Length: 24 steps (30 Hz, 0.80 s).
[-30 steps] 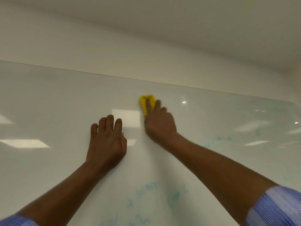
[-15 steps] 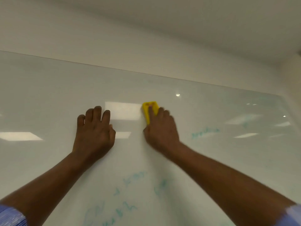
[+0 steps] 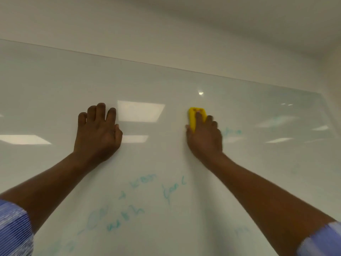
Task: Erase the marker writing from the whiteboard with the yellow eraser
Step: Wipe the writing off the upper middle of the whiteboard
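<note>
A large glossy whiteboard [image 3: 166,85] fills most of the view. My right hand [image 3: 204,137] presses the yellow eraser [image 3: 193,117] flat against the board, fingers over its top. Just right of that hand is a short teal marker word [image 3: 232,132]. More faint teal marker writing [image 3: 136,198] lies lower down between my forearms. My left hand [image 3: 97,132] rests flat on the board to the left, fingers together, holding nothing.
The board's top edge [image 3: 166,67] runs across the view, with plain wall and ceiling above. The board's right end [image 3: 326,108] sits near a room corner. Ceiling lights reflect as bright patches [image 3: 140,113] on the board.
My right hand has slid the eraser to the right, away from my left hand. The gap between the hands has widened, and the eraser now sits next to the short teal word.
</note>
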Motion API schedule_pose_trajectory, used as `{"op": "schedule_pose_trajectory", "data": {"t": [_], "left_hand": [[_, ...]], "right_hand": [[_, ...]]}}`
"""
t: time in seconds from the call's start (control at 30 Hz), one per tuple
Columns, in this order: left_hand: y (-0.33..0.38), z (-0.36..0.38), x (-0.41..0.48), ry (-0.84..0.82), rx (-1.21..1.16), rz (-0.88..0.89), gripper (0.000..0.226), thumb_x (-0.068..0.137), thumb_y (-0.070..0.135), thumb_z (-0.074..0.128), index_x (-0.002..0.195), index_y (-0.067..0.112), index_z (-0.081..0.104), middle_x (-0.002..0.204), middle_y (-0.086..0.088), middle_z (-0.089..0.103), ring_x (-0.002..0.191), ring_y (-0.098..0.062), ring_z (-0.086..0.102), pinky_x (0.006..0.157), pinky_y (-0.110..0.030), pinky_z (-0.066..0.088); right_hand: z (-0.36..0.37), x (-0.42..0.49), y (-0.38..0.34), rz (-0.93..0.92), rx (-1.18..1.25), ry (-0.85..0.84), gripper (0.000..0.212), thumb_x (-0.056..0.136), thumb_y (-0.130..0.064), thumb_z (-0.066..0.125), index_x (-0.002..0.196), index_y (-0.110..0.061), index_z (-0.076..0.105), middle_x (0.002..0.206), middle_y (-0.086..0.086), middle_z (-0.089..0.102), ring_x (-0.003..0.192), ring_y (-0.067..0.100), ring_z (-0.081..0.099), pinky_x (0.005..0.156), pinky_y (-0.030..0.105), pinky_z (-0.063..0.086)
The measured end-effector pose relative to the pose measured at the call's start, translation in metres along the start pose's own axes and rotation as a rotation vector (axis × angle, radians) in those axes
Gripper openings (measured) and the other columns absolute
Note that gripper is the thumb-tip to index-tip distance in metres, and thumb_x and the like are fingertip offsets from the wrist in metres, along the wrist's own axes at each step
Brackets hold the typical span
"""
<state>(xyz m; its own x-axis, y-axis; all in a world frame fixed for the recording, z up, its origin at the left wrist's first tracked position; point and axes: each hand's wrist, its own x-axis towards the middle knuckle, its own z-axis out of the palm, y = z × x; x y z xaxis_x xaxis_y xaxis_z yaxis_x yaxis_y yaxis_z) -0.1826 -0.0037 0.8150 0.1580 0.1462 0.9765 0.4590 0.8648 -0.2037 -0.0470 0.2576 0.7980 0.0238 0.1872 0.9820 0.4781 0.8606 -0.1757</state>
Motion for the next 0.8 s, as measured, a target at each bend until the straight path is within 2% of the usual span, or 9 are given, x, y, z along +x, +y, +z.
{"op": "schedule_pose_trajectory", "data": {"t": [0.13, 0.23, 0.3, 0.4, 0.47, 0.53, 0.7, 0.77, 0.8], "left_hand": [[-0.002, 0.000, -0.002, -0.006, -0.006, 0.034, 0.050, 0.088, 0.028, 0.042, 0.126, -0.003, 0.054, 0.127, -0.027, 0.048, 0.109, -0.043, 0.048, 0.084, -0.052, 0.038], [-0.006, -0.001, -0.006, -0.010, -0.014, 0.057, 0.051, 0.089, 0.029, 0.043, 0.127, -0.003, 0.054, 0.129, -0.027, 0.048, 0.111, -0.043, 0.048, 0.085, -0.052, 0.038], [-0.008, -0.002, -0.008, -0.019, -0.034, 0.063, 0.052, 0.089, 0.029, 0.043, 0.128, -0.003, 0.053, 0.131, -0.027, 0.048, 0.113, -0.044, 0.048, 0.087, -0.052, 0.039], [-0.002, -0.003, -0.012, -0.039, -0.060, 0.092, 0.051, 0.090, 0.028, 0.044, 0.129, -0.004, 0.053, 0.133, -0.029, 0.048, 0.116, -0.044, 0.048, 0.091, -0.053, 0.039], [-0.001, -0.004, -0.014, -0.051, -0.065, 0.112, 0.049, 0.090, 0.027, 0.045, 0.127, -0.003, 0.054, 0.133, -0.029, 0.049, 0.117, -0.044, 0.048, 0.091, -0.052, 0.038], [-0.007, -0.007, -0.018, -0.073, -0.076, 0.129, 0.048, 0.089, 0.027, 0.045, 0.127, -0.002, 0.055, 0.133, -0.028, 0.050, 0.118, -0.044, 0.049, 0.092, -0.051, 0.038], [-0.028, -0.015, -0.029, -0.082, -0.065, 0.251, 0.046, 0.090, 0.029, 0.047, 0.126, 0.003, 0.057, 0.136, -0.022, 0.051, 0.120, -0.040, 0.048, 0.092, -0.048, 0.035], [-0.042, -0.022, -0.040, -0.077, -0.084, 0.262, 0.045, 0.090, 0.029, 0.048, 0.125, 0.003, 0.057, 0.136, -0.021, 0.052, 0.120, -0.041, 0.048, 0.091, -0.048, 0.034], [-0.050, -0.024, -0.046, -0.070, -0.092, 0.268, 0.045, 0.090, 0.028, 0.048, 0.125, 0.003, 0.057, 0.136, -0.021, 0.052, 0.120, -0.041, 0.048, 0.092, -0.048, 0.035]], "right_hand": [[0.005, -0.071, -0.036, -0.693, 0.177, 0.085, 0.050, 0.098, -0.037, 0.047, 0.144, -0.018, 0.049, 0.133, 0.024, 0.053, 0.086, 0.037, 0.054, 0.068, 0.040, 0.046], [0.005, -0.070, -0.010, -0.887, 0.172, 0.111, 0.048, 0.096, -0.033, 0.055, 0.143, -0.022, 0.051, 0.134, 0.021, 0.056, 0.086, 0.037, 0.057, 0.071, 0.039, 0.050], [0.005, -0.053, 0.012, -0.632, 0.152, 0.147, 0.052, 0.092, -0.028, 0.064, 0.143, -0.021, 0.051, 0.134, 0.021, 0.057, 0.090, 0.041, 0.060, 0.075, 0.042, 0.053], [0.004, -0.037, 0.017, 0.064, 0.147, 0.093, 0.054, 0.098, -0.034, 0.051, 0.149, -0.019, 0.039, 0.136, 0.016, 0.049, 0.106, 0.041, 0.052, 0.081, 0.045, 0.049], [0.005, -0.045, -0.011, 0.206, 0.169, 0.073, 0.054, 0.099, -0.037, 0.047, 0.149, -0.020, 0.036, 0.134, 0.015, 0.047, 0.109, 0.040, 0.049, 0.082, 0.045, 0.047], [0.003, -0.073, -0.051, 0.034, 0.225, 0.088, 0.055, 0.097, -0.036, 0.051, 0.148, -0.018, 0.040, 0.134, 0.018, 0.049, 0.105, 0.042, 0.051, 0.080, 0.045, 0.048], [0.002, -0.149, -0.081, -0.936, 0.262, 0.030, 0.045, 0.098, -0.032, 0.052, 0.141, -0.021, 0.053, 0.136, 0.025, 0.055, 0.086, 0.040, 0.057, 0.077, 0.042, 0.050], [0.001, -0.128, -0.066, -0.969, 0.218, 0.076, 0.048, 0.093, -0.028, 0.062, 0.140, -0.021, 0.054, 0.134, 0.024, 0.057, 0.091, 0.041, 0.062, 0.082, 0.043, 0.053], [0.002, -0.116, -0.058, -0.863, 0.208, 0.119, 0.052, 0.090, -0.024, 0.067, 0.140, -0.020, 0.051, 0.135, 0.022, 0.055, 0.096, 0.041, 0.060, 0.082, 0.044, 0.053]]}}
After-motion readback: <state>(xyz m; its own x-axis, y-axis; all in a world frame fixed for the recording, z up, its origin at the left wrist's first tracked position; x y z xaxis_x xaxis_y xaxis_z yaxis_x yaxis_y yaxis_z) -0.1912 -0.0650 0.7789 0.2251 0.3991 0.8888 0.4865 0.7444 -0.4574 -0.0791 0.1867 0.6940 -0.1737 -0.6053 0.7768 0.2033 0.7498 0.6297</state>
